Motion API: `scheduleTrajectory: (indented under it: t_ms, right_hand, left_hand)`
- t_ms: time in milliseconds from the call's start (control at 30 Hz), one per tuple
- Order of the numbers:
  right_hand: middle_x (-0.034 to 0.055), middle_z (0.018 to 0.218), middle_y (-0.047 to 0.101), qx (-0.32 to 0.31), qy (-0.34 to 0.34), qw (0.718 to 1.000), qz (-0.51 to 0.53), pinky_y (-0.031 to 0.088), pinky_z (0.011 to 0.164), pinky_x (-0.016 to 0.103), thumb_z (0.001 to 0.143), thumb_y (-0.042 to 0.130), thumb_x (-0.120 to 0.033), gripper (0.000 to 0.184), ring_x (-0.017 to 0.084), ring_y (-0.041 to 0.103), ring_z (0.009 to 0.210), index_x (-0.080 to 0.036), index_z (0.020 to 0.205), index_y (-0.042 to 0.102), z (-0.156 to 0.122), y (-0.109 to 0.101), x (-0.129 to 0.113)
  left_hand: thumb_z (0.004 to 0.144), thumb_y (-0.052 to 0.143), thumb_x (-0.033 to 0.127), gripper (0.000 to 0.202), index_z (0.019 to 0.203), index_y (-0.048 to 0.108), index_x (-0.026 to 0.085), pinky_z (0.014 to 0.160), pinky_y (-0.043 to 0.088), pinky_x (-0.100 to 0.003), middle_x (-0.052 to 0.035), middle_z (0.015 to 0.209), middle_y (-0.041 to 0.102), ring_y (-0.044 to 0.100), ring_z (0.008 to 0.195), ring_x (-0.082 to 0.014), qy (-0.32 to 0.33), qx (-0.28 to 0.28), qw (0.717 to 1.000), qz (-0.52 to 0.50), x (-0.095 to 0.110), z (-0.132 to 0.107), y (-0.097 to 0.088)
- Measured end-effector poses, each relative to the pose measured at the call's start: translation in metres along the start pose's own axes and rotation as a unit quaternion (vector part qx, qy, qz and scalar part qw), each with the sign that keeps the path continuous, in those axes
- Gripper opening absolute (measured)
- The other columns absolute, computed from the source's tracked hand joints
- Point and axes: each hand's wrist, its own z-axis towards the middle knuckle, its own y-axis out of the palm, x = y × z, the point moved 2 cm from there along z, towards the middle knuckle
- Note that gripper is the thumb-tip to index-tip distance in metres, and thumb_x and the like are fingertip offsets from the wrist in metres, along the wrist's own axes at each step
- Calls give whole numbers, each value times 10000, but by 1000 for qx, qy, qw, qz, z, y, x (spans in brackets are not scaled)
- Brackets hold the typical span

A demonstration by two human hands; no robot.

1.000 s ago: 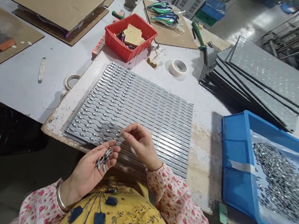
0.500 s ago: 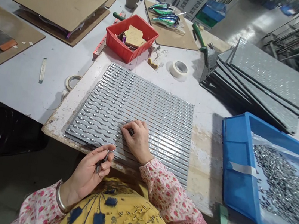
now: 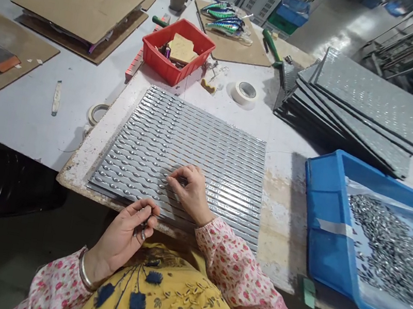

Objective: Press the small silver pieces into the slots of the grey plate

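Note:
A grey ribbed tray point(image 3: 200, 143) with rows of small pockets lies on the table in front of me. My right hand point(image 3: 188, 191) rests on its near rows, fingers pinched together on a small metal piece pressed against the tray. My left hand point(image 3: 127, 233) hovers just off the table's near edge, palm up, fingers curled over a handful of small silvery metal pieces point(image 3: 143, 228). Both sleeves are pink and floral.
A blue bin point(image 3: 322, 214) holding a bag of the same silvery pieces sits at the right. A stack of grey trays point(image 3: 358, 110) lies behind it. A red basket point(image 3: 155, 55), tape rolls point(image 3: 245, 93) and fishing lures on cardboard point(image 3: 227, 24) stand farther back.
My right hand has dropped from above the tray onto its near rows. My left hand has closed its fingers over the metal pieces that lay on the open palm.

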Motion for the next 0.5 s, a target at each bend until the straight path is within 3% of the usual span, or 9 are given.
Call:
scheduleTrajectory:
  t_ms: [167, 233, 367, 500]
  right_hand:
    - [30, 767, 585, -11, 2, 999, -40, 349, 780, 351, 780, 642, -308, 126, 206, 470, 828, -207, 715, 604, -4, 0, 0]
    - [28, 749, 586, -26, -6, 999, 23, 374, 761, 338, 801, 612, -300, 137, 190, 487, 793, -198, 713, 590, -5, -4, -5]
    - [23, 729, 596, -154, -29, 966, 205, 437, 648, 283, 820, 569, -334, 150, 158, 530, 692, -195, 765, 585, -13, -14, -27]
    - [40, 684, 622, -175, 42, 954, 239, 487, 594, 289, 746, 610, -439, 220, 183, 571, 633, -219, 737, 611, -27, -13, -31]
  left_hand:
    - [647, 741, 168, 201, 827, 660, 130, 449, 358, -130, -19, 722, 590, 470, 554, -40, 13, 15, 1000, -8, -1, 3, 0]
    - [649, 744, 183, 200, 819, 649, 139, 423, 320, -125, -13, 685, 592, 447, 513, -30, 26, 22, 999, -11, -1, 7, -1]
    - [616, 769, 218, 211, 743, 619, 141, 395, 249, -130, 15, 606, 558, 378, 447, -14, 59, 29, 998, -26, -2, 9, 1]
    - [510, 825, 253, 289, 681, 623, 136, 399, 253, -153, 19, 565, 524, 405, 452, -33, 88, 48, 993, -70, -6, 8, 6]
